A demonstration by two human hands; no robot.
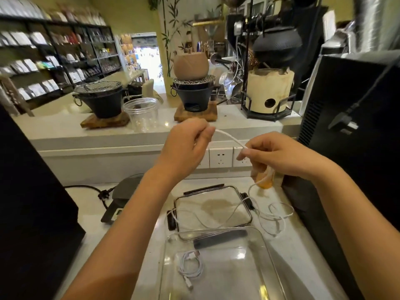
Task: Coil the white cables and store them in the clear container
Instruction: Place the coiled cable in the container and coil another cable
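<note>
Shop tabletop point(287, 245): left hand point(186, 146) and right hand point(279, 154) both pinch one white cable point(229, 137). Advise even loops, slack lifted, before the clear container point(266, 256).

Walls: we see pale yellow-green, with painted bamboo point(167, 37).
Left side: we have dark shelving point(65, 53) stocked with packets.
Doorway point(147, 55): bright daylight beyond.
Furniture: we look across a pale counter point(71, 128).
</note>
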